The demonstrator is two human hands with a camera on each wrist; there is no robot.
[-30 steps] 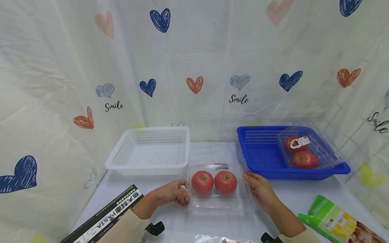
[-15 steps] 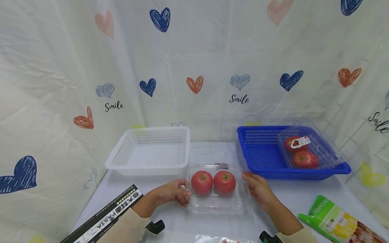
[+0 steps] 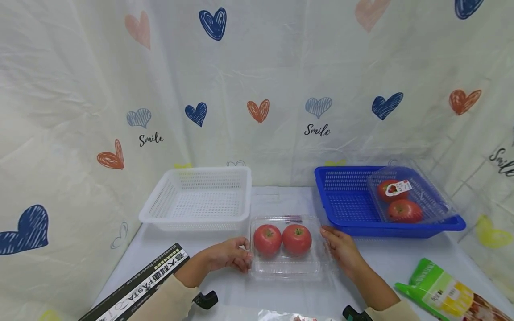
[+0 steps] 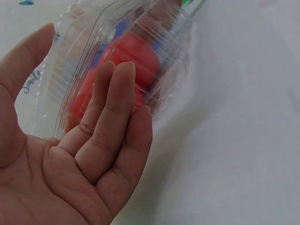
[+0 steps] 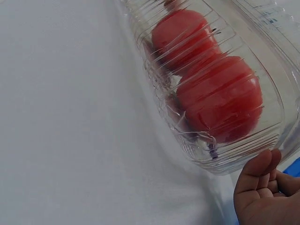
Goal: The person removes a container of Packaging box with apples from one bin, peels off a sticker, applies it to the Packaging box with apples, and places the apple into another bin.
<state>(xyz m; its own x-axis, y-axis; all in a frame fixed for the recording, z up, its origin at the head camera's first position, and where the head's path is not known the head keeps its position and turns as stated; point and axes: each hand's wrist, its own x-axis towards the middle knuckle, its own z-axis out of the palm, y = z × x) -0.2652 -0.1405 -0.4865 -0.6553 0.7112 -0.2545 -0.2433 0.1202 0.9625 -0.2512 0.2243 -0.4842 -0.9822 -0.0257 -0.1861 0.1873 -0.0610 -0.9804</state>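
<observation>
A clear plastic clamshell box (image 3: 286,266) stands on the white table between both hands. Two round red fruits (image 3: 297,239) lie inside it and look like apples. My left hand (image 3: 230,255) touches the box's left side. In the left wrist view, its fingers lie fairly straight beside the plastic and the thumb stands apart. At the opposite side, my right hand (image 3: 343,249) has its fingertips against the box. The right wrist view shows those fingertips (image 5: 267,158) at a box corner, slightly bent; part of that hand is cut off.
A white basket (image 3: 195,225) stands at the back left. To the right, a blue basket (image 3: 385,229) holds a similar box (image 3: 405,191) with two red fruits. A long black pasta box (image 3: 140,285) lies front left, a green bag (image 3: 445,292) front right, a clear packet (image 3: 293,315) near the front.
The fruits have shifted slightly left inside the box. Both hands stay at its sides, and the head view has moved a little.
</observation>
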